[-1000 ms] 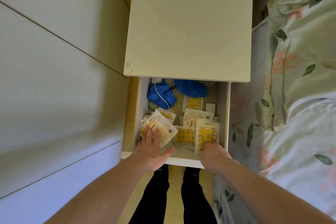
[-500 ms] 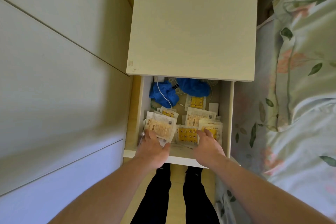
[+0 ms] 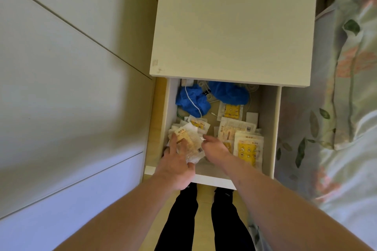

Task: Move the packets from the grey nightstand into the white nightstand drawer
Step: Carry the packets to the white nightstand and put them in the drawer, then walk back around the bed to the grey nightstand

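A bunch of yellow-and-white packets (image 3: 188, 144) sits in the front left corner of the open drawer (image 3: 275, 128) of the white nightstand (image 3: 234, 22). The left hand (image 3: 176, 164) holds this bunch, with its fingers on top and its thumb curled under the near edge. The right hand (image 3: 216, 149) reaches in just beside it, and its fingertips touch the right edge of the same bunch. It is hard to tell if the right hand pinches the bunch or only touches it.

More packets lie in the drawer. One with yellow dots (image 3: 247, 151) lies at the front right, just beside the right hand. Another pale one (image 3: 234, 128) lies behind it, and a small yellow one (image 3: 231, 111) lies farther back.

At the back of the drawer are two crumpled blue gloves (image 3: 206, 98) with a thin white cable (image 3: 191, 102) across them.

A bed with a flowery cover (image 3: 346, 108) is on the right. White cupboard doors (image 3: 61, 87) are on the left. The person's legs in black trousers (image 3: 204, 220) show below the drawer.
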Available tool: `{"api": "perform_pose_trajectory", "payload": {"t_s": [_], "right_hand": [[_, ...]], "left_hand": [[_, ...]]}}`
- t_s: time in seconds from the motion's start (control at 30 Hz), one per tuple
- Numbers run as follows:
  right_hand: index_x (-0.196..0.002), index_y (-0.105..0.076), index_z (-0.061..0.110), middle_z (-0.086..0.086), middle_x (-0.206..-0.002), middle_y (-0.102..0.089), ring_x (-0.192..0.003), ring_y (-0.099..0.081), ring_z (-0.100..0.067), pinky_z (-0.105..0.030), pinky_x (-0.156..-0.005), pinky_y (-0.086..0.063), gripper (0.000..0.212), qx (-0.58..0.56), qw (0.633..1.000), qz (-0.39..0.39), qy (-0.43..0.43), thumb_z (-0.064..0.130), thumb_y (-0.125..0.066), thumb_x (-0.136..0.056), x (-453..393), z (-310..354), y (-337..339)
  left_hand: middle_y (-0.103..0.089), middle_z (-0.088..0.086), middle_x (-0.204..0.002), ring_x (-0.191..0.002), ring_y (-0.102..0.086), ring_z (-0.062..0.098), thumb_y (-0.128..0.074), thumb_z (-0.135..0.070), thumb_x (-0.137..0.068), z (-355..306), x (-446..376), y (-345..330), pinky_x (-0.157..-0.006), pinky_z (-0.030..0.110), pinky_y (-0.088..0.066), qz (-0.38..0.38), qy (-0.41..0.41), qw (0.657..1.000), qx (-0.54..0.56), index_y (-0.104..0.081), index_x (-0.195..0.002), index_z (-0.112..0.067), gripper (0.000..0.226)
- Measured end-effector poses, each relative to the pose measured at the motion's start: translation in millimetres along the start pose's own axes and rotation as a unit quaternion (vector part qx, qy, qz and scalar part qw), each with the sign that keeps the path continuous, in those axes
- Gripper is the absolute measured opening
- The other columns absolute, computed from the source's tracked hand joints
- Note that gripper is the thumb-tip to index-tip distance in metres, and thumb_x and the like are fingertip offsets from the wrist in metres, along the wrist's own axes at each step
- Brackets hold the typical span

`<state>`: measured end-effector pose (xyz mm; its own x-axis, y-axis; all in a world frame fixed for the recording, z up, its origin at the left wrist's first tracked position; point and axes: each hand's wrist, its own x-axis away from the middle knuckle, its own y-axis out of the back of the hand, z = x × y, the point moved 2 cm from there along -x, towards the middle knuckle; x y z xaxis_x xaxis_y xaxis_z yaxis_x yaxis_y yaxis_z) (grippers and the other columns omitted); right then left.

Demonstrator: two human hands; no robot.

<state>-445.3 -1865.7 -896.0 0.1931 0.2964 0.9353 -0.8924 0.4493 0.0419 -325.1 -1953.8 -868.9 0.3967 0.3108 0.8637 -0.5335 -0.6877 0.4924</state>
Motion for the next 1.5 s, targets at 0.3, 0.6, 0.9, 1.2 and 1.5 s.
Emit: {"api": "perform_pose_trajectory", "payload": {"t_s": [0.3, 0.6, 0.9, 1.2, 1.5], "right_hand": [[-0.092, -0.081, 0.026, 0.003, -0.087, -0.073, -0.08, -0.065, -0.018, -0.02, -0.059, -0.045, 0.028, 0.143, 0.983, -0.094, 0.065, 0.015, -0.055, -0.094, 1, -14, -28], [-0.131, -0.068, 0.025, 0.003, -0.124, -0.072, -0.111, -0.067, -0.018, -0.026, -0.092, -0.052, 0.033, 0.174, 0.976, -0.118, 0.059, 0.025, -0.061, -0.099, 10, -14, -23], [-0.15, -0.049, 0.029, 0.004, -0.146, -0.057, -0.123, -0.06, -0.022, -0.028, -0.092, -0.057, 0.062, 0.188, 0.981, -0.032, 0.044, 0.007, -0.049, -0.092, 23, -9, -13], [-0.159, -0.029, 0.024, 0.001, -0.164, -0.028, -0.145, -0.039, -0.026, -0.037, -0.113, -0.042, 0.08, 0.231, 0.966, -0.07, 0.087, -0.009, -0.045, -0.088, 97, -6, 7], [-0.159, -0.028, 0.024, 0.004, -0.166, -0.023, -0.147, -0.036, -0.022, -0.039, -0.115, -0.041, 0.073, 0.174, 0.963, -0.176, 0.111, 0.0, -0.044, -0.092, 303, -17, 24]], "left_hand": [[-0.009, 0.001, -0.159, -0.136, -0.036, 0.026, -0.063, -0.02, -0.086, 5, 11, 8, -0.114, 0.038, -0.042, -0.096, -0.025, 0.995, 0.008, -0.017, -0.157, -0.019, 0.084], [-0.032, -0.003, -0.158, -0.147, -0.026, 0.024, -0.056, -0.015, -0.091, 19, 15, 19, -0.12, 0.038, -0.035, -0.057, -0.052, 0.997, 0.001, -0.036, -0.153, -0.02, 0.065], [-0.025, 0.002, -0.165, -0.153, -0.019, 0.026, -0.049, -0.02, -0.096, 9, 23, 24, -0.124, 0.038, -0.024, -0.028, -0.028, 0.999, -0.021, -0.024, -0.158, -0.018, 0.067], [-0.035, -0.001, -0.158, -0.138, -0.037, 0.023, -0.052, -0.018, -0.093, -1, 74, 45, -0.113, 0.038, -0.04, -0.042, -0.038, 0.998, 0.002, -0.033, -0.154, -0.022, 0.064], [-0.023, -0.004, -0.164, -0.144, -0.035, 0.021, -0.047, -0.01, -0.094, -27, 229, 113, -0.115, 0.035, -0.037, -0.098, -0.166, 0.981, 0.001, -0.03, -0.157, -0.023, 0.066]]}}
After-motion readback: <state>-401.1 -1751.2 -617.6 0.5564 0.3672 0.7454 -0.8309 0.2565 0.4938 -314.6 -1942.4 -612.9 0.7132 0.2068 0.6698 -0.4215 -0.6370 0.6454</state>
